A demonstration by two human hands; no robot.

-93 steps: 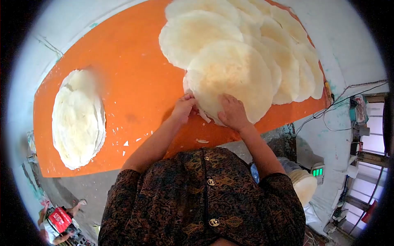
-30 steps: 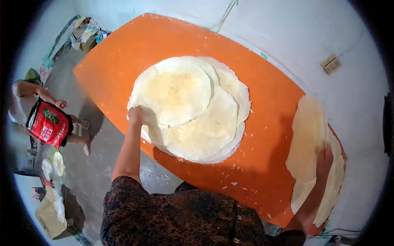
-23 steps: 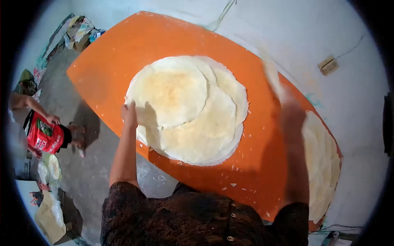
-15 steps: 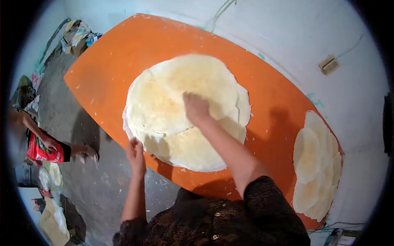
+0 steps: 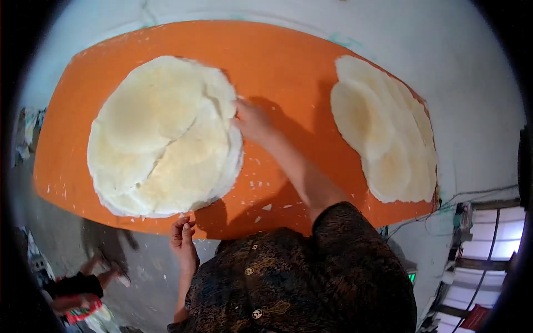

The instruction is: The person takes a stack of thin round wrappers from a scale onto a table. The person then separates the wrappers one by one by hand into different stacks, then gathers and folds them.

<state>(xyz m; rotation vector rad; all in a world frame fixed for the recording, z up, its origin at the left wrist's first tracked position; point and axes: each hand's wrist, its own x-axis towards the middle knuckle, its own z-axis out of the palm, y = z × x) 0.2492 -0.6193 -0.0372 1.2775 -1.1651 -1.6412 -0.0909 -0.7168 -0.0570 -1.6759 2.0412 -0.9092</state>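
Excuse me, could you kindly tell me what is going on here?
Someone in a dark patterned shirt is handling thin, pale, round sheets on an orange table. The right grip is at the right edge of the left pile; whether it pinches anything is unclear. The left grip, curled, is by the table's near edge. Another pile lies further right, with pale scraps between.

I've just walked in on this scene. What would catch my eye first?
Probably the bright orange table stretching across the view, with a big pile of pale, round, flat sheets on its left half. A second, overlapping spread of similar sheets lies toward its right end. Next, the eye might go to the person's right hand at the big pile's right edge, and the left hand by the table's near edge.
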